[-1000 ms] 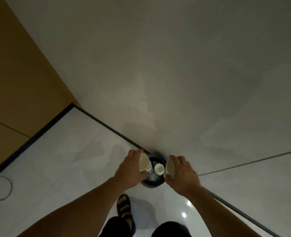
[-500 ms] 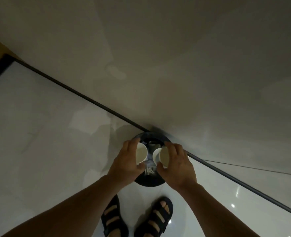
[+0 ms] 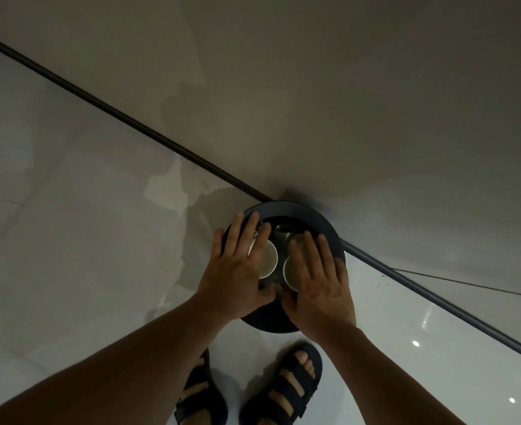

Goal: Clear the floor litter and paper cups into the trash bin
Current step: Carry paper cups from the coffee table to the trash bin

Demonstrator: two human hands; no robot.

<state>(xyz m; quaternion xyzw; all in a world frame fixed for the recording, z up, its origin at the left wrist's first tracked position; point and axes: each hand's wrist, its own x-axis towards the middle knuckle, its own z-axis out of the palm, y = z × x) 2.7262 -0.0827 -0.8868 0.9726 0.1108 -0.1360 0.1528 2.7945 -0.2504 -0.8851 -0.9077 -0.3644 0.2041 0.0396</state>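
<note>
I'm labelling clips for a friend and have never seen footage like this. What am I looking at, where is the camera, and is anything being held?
There is no machine. A person wears a camera on the head, so this single picture looks down past their own arms. The left hand and right hand are flat, fingers straight and spread, over a round dark trash bin. The bin stands on the pale floor at the foot of the wall. Two white paper cups sit in its opening, open side up: the left cup and the right cup. Neither hand curls round a cup; whether the palms touch them is hidden. Below are the person's dark sandals.
</note>
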